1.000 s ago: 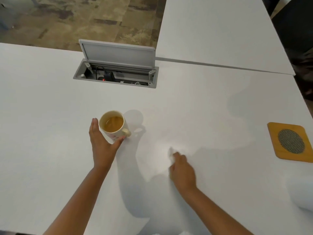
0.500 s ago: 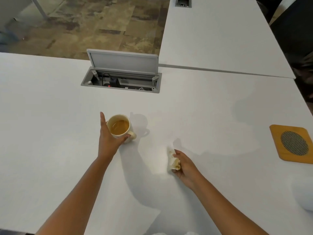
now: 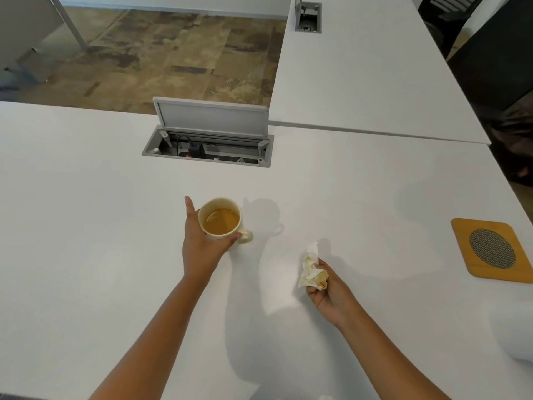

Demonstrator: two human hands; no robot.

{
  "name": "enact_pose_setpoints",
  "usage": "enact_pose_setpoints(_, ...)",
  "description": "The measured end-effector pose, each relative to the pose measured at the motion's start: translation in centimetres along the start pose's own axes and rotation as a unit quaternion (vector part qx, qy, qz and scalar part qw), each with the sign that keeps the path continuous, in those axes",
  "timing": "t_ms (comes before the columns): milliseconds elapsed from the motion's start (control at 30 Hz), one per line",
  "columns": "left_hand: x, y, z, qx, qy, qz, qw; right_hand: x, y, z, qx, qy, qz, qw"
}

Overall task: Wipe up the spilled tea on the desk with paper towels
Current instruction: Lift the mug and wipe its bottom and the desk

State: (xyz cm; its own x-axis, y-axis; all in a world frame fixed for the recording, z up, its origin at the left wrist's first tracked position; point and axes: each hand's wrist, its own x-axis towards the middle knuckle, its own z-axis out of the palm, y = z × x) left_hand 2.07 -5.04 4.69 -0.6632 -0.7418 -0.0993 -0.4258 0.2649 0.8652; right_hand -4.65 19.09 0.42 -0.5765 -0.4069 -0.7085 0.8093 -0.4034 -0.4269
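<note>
A cream mug [image 3: 220, 219] holding brown tea stands upright on the white desk [image 3: 86, 226]. My left hand [image 3: 200, 243] wraps around its left and near side. A crumpled paper towel [image 3: 311, 271], stained tan with tea, is gripped in my right hand [image 3: 327, 290], which is turned palm up and lifted just off the desk, to the right of the mug. No tea puddle shows on the desk between the hands.
An open cable box [image 3: 207, 145] with a raised grey lid is set into the desk behind the mug. A wooden coaster [image 3: 490, 249] lies at the right. A white paper towel roll [image 3: 516, 336] sits at the right edge. A second desk [image 3: 360, 67] adjoins beyond.
My right hand went from pressing the towel flat on the desk to lifting it and turning palm up, moving right. The left hand kept hold of the mug.
</note>
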Motion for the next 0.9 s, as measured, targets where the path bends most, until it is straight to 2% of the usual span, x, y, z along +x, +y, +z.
enact_pose_setpoints(233, -4.8, 3.4, 2.2, -0.019, -0.080, 0.050, 0.995, 0.3, -0.1, 0.2, -0.014, 0.001, -0.001, 1.000)
enact_pose_setpoints(433, -8.6, 5.7, 4.0, -0.043, -0.152, 0.073, 0.985, 0.5, 0.2, 1.1, -0.048, -0.128, -0.006, 0.991)
enact_pose_setpoints(633, -9.7, 6.9, 4.5, -0.027, -0.184, 0.086, 0.979, -0.1, -0.3, 0.4, 0.001, -0.209, 0.021, 0.978)
enact_pose_setpoints(900, -9.6, 7.6, 4.2, -0.004, -0.185, 0.113, 0.976, 0.2, -0.8, 0.0, 0.035, -0.162, 0.039, 0.985)
